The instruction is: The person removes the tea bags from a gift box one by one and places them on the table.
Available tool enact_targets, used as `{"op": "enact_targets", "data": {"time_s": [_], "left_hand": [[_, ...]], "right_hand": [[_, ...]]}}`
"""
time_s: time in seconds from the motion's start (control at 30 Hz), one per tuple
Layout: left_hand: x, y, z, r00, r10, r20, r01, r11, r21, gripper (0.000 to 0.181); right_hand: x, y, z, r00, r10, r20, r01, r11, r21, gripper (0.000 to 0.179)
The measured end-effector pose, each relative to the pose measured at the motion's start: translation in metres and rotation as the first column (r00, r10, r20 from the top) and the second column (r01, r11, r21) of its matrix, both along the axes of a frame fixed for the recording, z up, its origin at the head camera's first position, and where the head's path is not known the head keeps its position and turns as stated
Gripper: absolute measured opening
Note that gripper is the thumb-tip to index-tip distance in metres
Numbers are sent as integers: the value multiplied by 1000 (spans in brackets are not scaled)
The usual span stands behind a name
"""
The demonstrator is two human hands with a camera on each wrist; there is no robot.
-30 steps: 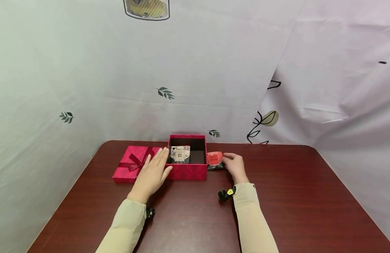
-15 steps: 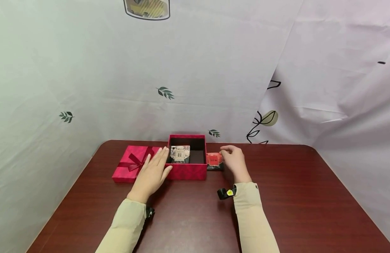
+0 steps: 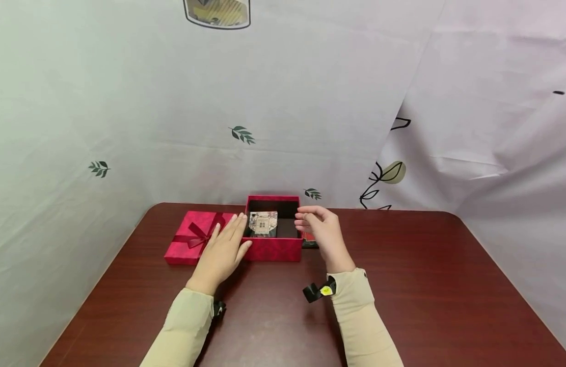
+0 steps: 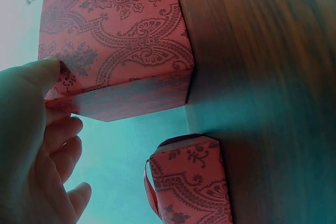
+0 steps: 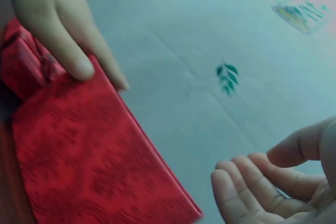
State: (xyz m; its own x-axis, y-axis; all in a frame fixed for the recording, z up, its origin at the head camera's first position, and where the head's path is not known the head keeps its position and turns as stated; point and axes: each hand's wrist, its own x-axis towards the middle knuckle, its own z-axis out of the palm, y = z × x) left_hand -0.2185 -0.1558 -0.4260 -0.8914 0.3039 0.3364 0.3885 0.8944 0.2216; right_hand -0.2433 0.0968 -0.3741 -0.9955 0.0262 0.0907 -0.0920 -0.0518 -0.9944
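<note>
Here, touched the red box (image 3: 273, 250) on the table (image 3: 429, 285) with the left grip (image 3: 220, 253), straight-fingered.
Held the right grip (image 3: 324, 232) empty, loosely bent, near the right rim, partly hiding a red packet (image 3: 309, 243) just beside the box.

It looks like a curtained-off indoor corner: creased pale cloth (image 3: 310, 76), printed with leaves (image 3: 395, 172), hangs around a reddish-brown wood-grain table (image 3: 425, 285). Whether home or office, I can't tell from here.
</note>
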Motion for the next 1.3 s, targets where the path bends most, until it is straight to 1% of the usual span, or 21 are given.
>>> {"op": "enact_targets", "data": {"time_s": [0.07, 0.17, 0.23, 0.3, 0.4, 0.53, 0.63, 0.77, 0.9, 1.0, 1.07, 1.13, 1.17, 1.23, 1.3], "left_hand": [[0, 0, 0, 1000, -4, -3, 4, 1000, -2, 67], [-1, 0, -1, 1000, -5, -6, 5, 1000, -8, 67], [-1, 0, -1, 1000, -5, -10, 5, 1000, -9, 67], [-2, -1, -1, 1000, -3, -15, 3, 1000, -11, 68], [-2, -1, 0, 1000, -3, -19, 3, 1000, -10, 68], [-2, -1, 1, 1000, 1, -13, -1, 1000, -10, 69], [-1, 0, 0, 1000, 5, -10, -5, 1000, -13, 69], [-1, -1, 0, 1000, 3, -14, -3, 1000, -16, 68], [-2, -1, 1, 1000, -2, -12, 2, 1000, -17, 68], [-3, -2, 1, 1000, -1, -12, 0, 1000, -17, 69], [-3, -2, 1, 1000, 0, -15, 0, 1000, -15, 68], [-3, -2, 1, 1000, -1, -14, 1, 1000, -15, 68], [-3, -2, 1, 1000, -3, -15, 2, 1000, -16, 68], [-3, -2, 0, 1000, -4, -13, 4, 1000, -18, 68], [-3, -3, 0, 1000, -4, -12, 4, 1000, -19, 69]], "right_hand": [[3, -7, 0, 1000, 14, -23, -14, 1000, -9, 22], [6, -15, 2, 997, 22, -71, -21, 1000, 6, 23], [5, -21, 1, 995, 25, -96, -23, 999, 27, 24], [3, -26, 0, 994, 35, -103, -29, 998, 56, 26], [-5, -34, -2, 996, 53, -74, -45, 993, 106, 28], [-15, -42, -2, 997, 79, 10, -79, 983, 165, 31], [-22, -47, -3, 994, 98, 56, -107, 972, 209, 33], [-31, -53, -3, 990, 115, 83, -134, 954, 269, 36], [-39, -57, -2, 988, 106, 111, -137, 934, 329, 36], [-45, -59, -3, 990, 82, 116, -124, 899, 420, 36], [-49, -61, -5, 990, 68, 123, -120, 868, 481, 38], [-51, -63, -7, 991, 53, 125, -113, 832, 543, 40], [-52, -63, -8, 990, 48, 134, -116, 821, 559, 41], [-53, -65, -10, 988, 40, 150, -120, 809, 576, 43], [-53, -67, -11, 987, 32, 159, -120, 803, 583, 43]]}}
